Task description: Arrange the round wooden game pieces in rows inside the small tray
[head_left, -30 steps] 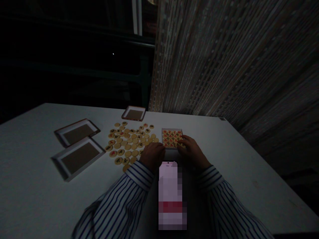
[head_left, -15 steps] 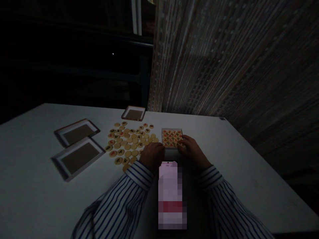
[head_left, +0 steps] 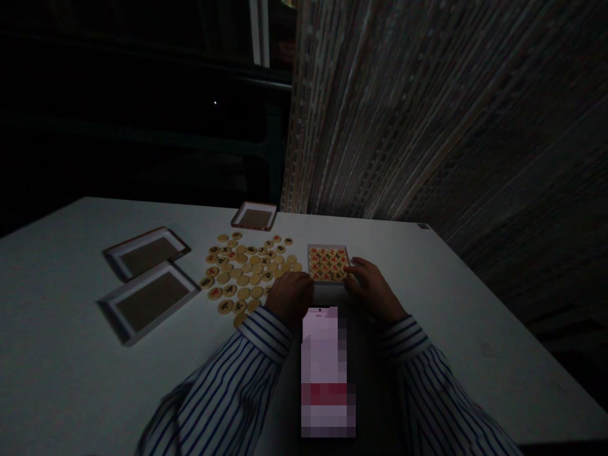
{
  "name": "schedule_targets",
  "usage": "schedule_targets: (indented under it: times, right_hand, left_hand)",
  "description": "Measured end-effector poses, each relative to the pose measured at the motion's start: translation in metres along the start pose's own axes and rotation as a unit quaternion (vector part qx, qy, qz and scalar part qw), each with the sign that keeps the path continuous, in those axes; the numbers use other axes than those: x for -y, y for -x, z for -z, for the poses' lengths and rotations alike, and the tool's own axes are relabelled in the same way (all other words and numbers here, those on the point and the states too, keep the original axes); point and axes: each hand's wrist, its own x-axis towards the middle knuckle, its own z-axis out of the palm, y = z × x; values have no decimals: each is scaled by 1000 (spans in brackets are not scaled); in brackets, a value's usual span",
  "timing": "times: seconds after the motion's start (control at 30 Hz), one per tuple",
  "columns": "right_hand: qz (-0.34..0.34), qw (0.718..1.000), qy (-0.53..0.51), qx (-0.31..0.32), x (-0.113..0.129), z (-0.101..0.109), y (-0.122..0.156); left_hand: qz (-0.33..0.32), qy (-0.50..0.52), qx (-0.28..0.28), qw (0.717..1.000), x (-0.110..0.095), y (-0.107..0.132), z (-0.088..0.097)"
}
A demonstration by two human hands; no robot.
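Note:
A small white-edged box (head_left: 328,283) lies on the table in front of me, filled with rows of round xiangqi pieces (head_left: 329,258), mostly red-marked; the lower right one looks dark-marked. My left hand (head_left: 291,296) has its fingers curled at the box's near left corner, their tips partly hidden. At the right edge, my right hand (head_left: 373,289) holds no piece that I can see, with its fingers slightly apart and touching the box's side. Many loose xiangqi pieces (head_left: 244,278) spread to the left of the box, some with characters showing and some blank side up.
A lit phone (head_left: 323,361) lies between my forearms. Two shallow trays or lids (head_left: 152,297) overlap on the left, and another shallow tray (head_left: 254,217) sits at the back. Beyond the white table (head_left: 475,354) hangs a string curtain (head_left: 370,114). The room is dim.
My right hand has drawn back rightward from over the pieces to the box's edge, uncovering the lower right pieces. My left hand stays in place.

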Motion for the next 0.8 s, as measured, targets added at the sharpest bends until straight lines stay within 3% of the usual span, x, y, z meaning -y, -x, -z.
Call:
schedule_targets:
  times: [0.4,0.6,0.8]
  right_hand:
    - [-3,1000,-14,-13,1,0,0]
    - [-58,984,-80,-150,14,13,-3]
    - [-63,978,-91,-176,19,17,-3]
  left_hand:
    - [-1,3,-2,1000,2,0,-2]
    - [8,2,0,1000,0,1,0]
    - [8,4,-7,1000,-2,0,0]
